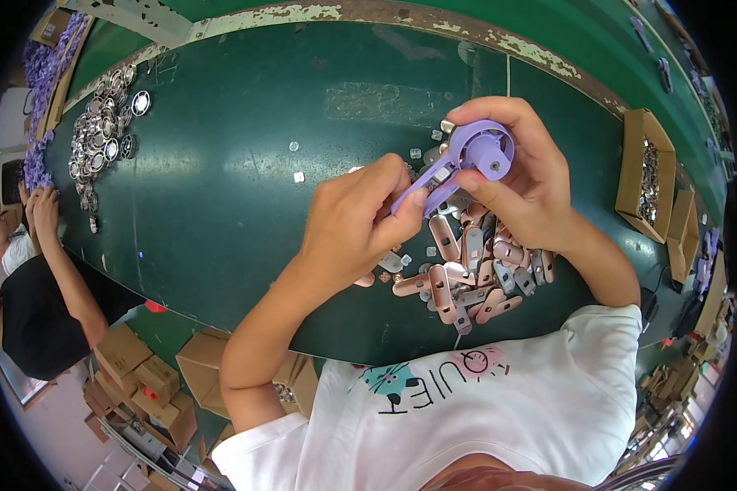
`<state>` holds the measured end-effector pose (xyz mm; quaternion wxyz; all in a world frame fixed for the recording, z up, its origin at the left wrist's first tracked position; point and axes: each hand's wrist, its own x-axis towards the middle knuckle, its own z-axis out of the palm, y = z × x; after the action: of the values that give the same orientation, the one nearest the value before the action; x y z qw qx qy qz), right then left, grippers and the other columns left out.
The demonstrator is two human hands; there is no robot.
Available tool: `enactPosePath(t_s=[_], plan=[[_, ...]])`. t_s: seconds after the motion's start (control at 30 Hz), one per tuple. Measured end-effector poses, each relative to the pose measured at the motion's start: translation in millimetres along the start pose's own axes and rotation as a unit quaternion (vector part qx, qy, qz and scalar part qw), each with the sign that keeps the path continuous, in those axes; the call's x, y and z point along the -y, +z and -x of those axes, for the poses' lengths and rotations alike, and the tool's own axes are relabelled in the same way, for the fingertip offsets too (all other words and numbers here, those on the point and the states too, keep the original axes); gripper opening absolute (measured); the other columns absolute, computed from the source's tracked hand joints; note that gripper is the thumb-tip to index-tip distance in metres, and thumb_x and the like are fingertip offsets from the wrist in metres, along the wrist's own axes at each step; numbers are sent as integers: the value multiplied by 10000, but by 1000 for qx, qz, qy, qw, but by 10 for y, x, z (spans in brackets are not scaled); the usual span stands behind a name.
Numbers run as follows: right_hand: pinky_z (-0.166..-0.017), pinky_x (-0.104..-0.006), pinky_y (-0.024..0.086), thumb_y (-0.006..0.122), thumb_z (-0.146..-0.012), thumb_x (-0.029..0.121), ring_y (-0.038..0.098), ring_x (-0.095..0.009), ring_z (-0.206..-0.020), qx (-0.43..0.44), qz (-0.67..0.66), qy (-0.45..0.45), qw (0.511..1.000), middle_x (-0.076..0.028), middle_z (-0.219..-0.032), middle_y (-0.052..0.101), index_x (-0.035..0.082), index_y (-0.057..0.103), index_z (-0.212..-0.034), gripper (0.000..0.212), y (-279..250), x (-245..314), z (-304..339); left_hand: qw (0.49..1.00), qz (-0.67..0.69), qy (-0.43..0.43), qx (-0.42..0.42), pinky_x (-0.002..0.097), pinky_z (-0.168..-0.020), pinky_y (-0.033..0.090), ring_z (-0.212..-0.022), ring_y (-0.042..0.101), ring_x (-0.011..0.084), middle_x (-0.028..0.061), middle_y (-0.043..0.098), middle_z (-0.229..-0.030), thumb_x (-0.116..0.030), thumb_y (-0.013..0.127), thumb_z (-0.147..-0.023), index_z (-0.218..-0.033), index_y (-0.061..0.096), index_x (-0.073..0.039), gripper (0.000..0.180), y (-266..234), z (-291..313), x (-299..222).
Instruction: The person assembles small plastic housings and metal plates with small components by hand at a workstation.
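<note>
A purple plastic housing [487, 153], with a round ring head, a raised hub and a slotted handle, is held up over the table. My right hand [536, 180] is closed around the ring head, thumb near the hub. My left hand [348, 213] pinches the handle end between thumb and fingers. A small pale piece sits in the handle slot. Just below my hands lies a heap of rose-gold and grey oblong covers [442, 290], partly hidden by my right hand. Small clear plastic pieces [299, 177] are scattered on the green table [229, 106].
At the far left lies a pile of shiny round rings [98, 135]. A cardboard box [637, 180] of small shiny parts stands at the right edge. Another person [37, 303] works at the left, near many purple parts [37, 155]. Cardboard boxes [151, 380] stand below the table's near edge.
</note>
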<state>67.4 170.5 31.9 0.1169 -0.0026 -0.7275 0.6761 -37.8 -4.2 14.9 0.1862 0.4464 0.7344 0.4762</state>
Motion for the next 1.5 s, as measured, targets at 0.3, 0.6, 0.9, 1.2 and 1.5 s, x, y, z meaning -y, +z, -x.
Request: enactPosePath(t_s=[0.3, 0.6, 0.9, 1.2, 1.5], plan=[[-790, -230, 496, 629, -867, 21, 532, -69, -913, -48, -57, -18, 997, -26, -992, 517, 12, 481, -1212, 375, -84, -35, -47, 954, 291, -53, 45, 215, -478, 382, -503, 507, 46, -13, 565, -583, -137, 769, -770, -804, 565, -29, 233, -3, 13, 81], [-736, -223, 517, 641, -867, 40, 542, -75, -883, -23, -44, -23, 998, -43, -999, 516, 10, 468, -1205, 382, -74, 26, -20, 936, 335, -90, 63, 193, -420, 346, -467, 525, 30, -3, 562, -547, -101, 780, -756, -711, 550, -30, 245, -49, 40, 16], [-621, -274, 491, 582, -882, 50, 596, -184, -711, -23, 179, -220, 959, -170, -961, 576, -19, 363, -1238, 423, -155, -27, 50, 922, 379, -57, 62, 197, -515, 441, -603, 609, 85, 73, 639, -784, -30, 721, -798, -892, 556, 16, 196, -33, -6, 72], [-552, -317, 534, 616, -767, 114, 587, -254, -659, -22, 406, -573, 712, -228, -923, 570, 96, 535, -1108, 351, -35, -268, -17, 749, 618, -230, 59, 298, -874, 509, -962, 628, 163, 125, 647, -1018, -201, 561, -944, -1069, 591, 36, 270, 64, -1, -43], [-774, -337, 516, 591, -819, 159, 599, -231, -851, 57, 527, -485, 695, -107, -973, 587, 67, 643, -993, 205, 155, -323, -27, 874, 452, -153, -92, 248, -775, 485, -867, 603, 109, 87, 645, -952, -84, 568, -919, -1030, 583, 47, 173, 81, 50, -70]])
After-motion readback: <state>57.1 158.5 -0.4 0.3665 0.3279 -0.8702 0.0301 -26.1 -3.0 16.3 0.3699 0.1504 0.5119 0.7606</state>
